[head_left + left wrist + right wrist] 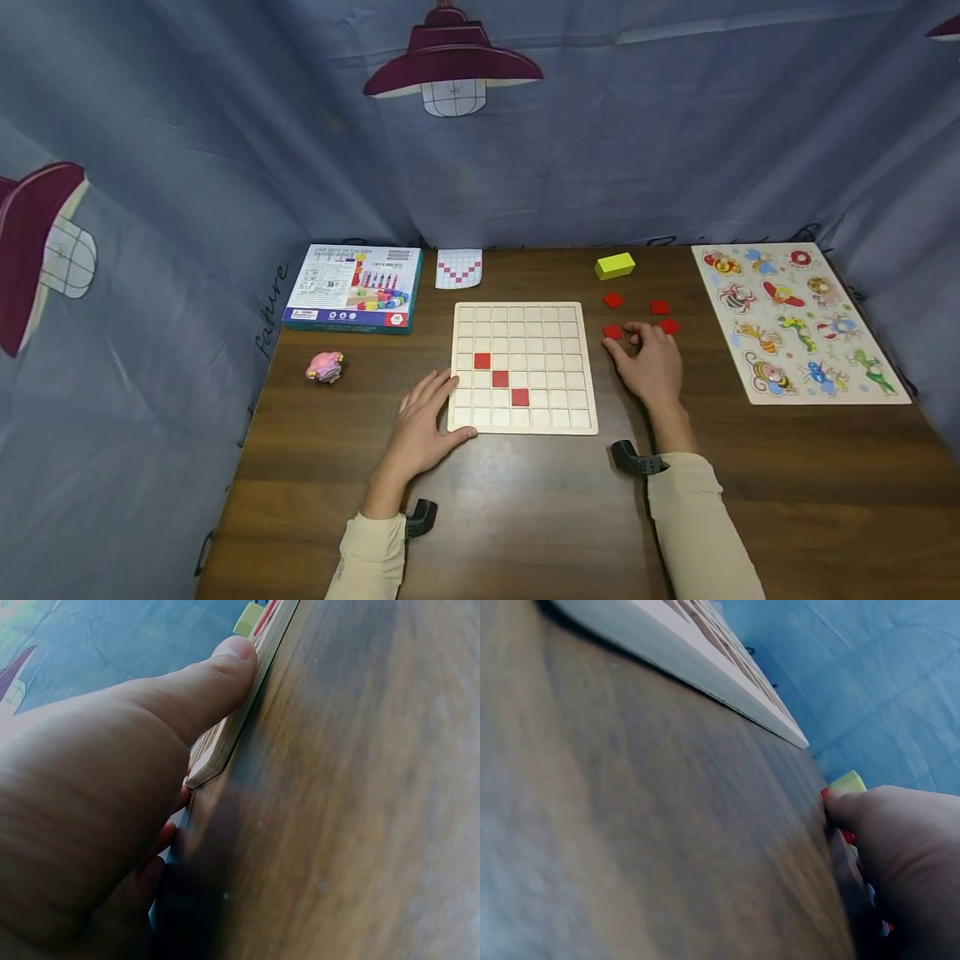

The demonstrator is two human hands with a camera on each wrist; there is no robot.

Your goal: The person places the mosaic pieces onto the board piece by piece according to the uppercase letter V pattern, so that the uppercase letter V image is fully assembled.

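A square wooden grid board [555,337] lies on the table, with three red tiles [500,379] set in a diagonal of its squares. My left hand [423,429] rests at the board's near left corner, fingers along the left edge and thumb [225,671] on the front edge. To the right of the board, my right hand [651,367] has its thumb and curled index finger at a loose red tile [612,332], pinching it at the table. More loose red tiles lie around that hand, one at the back [612,300] and others [660,307] beyond the fingers.
Behind the board lies a pattern card [459,268] with red squares in a V. A yellow-green block [615,266] stands at the back. Left are a boxed toy set [352,287] and a pink figurine [325,367]; right, an insect picture board [802,325]. A curtain [570,167] hangs behind.
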